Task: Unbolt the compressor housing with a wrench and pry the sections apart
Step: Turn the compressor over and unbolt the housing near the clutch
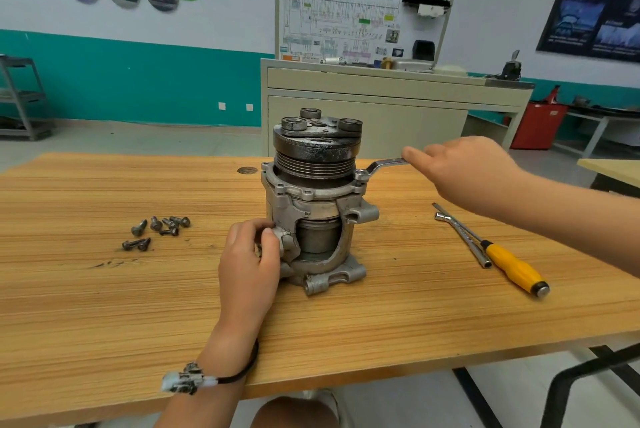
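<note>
Two hands at a compressor standing upright mid-counter, wrench on its flange.

The left hand grips the compressor low on its left side, thumb and fingers curled round a cast lug of the housing. The right hand holds the far end of the wrench handle, fingers wrapped over it; the ring end sits on the flange at the housing's upper right, just below the grooved pulley. A cluster of loose bolts lies on the counter well to the left. To the right lie a yellow-handled screwdriver and a metal L-shaped bar, side by side and touching.
</note>
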`<state>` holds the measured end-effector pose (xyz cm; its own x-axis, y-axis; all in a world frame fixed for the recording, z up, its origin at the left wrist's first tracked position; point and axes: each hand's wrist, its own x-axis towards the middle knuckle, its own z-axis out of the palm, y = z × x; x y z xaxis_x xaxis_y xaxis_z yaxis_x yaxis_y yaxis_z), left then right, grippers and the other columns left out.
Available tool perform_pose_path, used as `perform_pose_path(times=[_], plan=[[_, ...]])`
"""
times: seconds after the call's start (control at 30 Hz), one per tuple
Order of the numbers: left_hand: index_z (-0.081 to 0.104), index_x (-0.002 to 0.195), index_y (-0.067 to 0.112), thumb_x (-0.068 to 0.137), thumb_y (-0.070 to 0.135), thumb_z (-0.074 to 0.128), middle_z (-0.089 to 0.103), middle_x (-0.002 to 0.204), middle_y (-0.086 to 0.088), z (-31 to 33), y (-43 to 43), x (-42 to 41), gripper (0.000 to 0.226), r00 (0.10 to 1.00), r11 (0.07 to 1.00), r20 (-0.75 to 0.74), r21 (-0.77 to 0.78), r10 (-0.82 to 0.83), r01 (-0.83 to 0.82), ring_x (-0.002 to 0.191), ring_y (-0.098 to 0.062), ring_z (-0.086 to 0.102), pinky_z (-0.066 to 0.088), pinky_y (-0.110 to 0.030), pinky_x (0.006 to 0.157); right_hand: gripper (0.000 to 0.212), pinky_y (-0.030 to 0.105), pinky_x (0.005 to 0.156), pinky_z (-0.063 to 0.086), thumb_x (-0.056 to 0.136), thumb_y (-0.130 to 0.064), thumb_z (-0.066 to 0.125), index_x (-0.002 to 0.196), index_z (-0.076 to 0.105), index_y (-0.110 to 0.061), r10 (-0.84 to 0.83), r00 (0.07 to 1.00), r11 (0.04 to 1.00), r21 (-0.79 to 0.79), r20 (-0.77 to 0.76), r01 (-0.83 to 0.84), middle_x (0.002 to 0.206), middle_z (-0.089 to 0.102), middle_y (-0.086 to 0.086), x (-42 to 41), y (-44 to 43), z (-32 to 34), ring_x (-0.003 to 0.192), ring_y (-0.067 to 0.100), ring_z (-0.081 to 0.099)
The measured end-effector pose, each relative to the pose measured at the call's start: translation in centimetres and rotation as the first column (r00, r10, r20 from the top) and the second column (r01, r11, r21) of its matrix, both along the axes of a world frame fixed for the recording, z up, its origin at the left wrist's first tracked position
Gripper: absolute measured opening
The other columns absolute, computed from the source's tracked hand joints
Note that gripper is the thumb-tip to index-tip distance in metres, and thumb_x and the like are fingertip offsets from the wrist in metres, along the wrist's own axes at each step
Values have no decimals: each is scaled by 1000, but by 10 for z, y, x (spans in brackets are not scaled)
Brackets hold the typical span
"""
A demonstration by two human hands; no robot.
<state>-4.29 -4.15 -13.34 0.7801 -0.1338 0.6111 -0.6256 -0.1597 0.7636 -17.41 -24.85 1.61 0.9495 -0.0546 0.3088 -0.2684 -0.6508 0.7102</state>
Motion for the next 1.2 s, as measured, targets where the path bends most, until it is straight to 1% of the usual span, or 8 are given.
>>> perform_pose_path(times=[0.1,0.27,0.33,0.43,0.53,0.7,0.93,1.2], plan=[[64,96,10,90,6,50,57,92,2,0,0,0,16,1000,1000,10,-1,4,-4,86,12,49,32,1,70,30,38,60,52,74,16,60,101,60,4,191,960,973,94,203,-213,74,66,16,17,-16,-18,56,29,60],[64,97,10,91,7,49,57,93,1,0,1,0,16,1000,1000,7,8,3,-3,86,6,50,33,0,70,21,48,82,49,72,18,59,89,63,6,226,929,944,170,292,-283,73,66,20,55,-12,-29,64,33,64],[62,96,12,91,7,49,57,92,2,0,1,0,15,1000,1000,8,10,-3,3,85,8,50,33,0,70,21,45,78,49,82,13,51,99,61,4,202,939,944,200,278,-262,77,65,18,60,-11,-27,68,33,62],[61,94,15,90,6,49,57,92,2,-1,1,1,15,1000,1000,12,6,-9,9,87,16,48,33,0,70,26,36,51,43,92,-2,48,117,54,0,146,898,901,318,414,-294,68,58,12,44,-8,-23,58,30,53],[61,94,15,90,5,50,57,91,4,-2,0,2,16,1000,1000,4,-1,-11,11,88,15,49,32,1,70,38,29,44,33,96,-12,40,134,40,-7,94,883,864,402,460,-302,62,43,1,12,6,-22,48,24,41],[57,93,22,91,7,49,53,89,14,-1,-1,0,17,1000,1000,-12,-16,-21,21,88,18,47,31,2,70,51,29,47,36,95,-22,33,140,11,-31,-78,974,882,471,213,-33,64,44,-5,-27,29,-17,57,18,46],[61,94,16,90,5,50,55,91,5,0,1,-1,16,1000,1000,0,-13,-11,11,86,8,50,31,2,71,59,26,42,25,95,-12,32,144,7,-31,-157,985,896,430,73,111,60,39,-4,-22,52,-17,53,11,35],[64,98,10,91,7,49,56,93,3,0,1,0,17,1000,1000,-3,-3,-6,6,86,10,49,32,1,71,69,26,35,25,88,2,42,144,2,-2,-218,974,954,196,-64,226,56,34,1,-16,81,-13,44,15,33]])
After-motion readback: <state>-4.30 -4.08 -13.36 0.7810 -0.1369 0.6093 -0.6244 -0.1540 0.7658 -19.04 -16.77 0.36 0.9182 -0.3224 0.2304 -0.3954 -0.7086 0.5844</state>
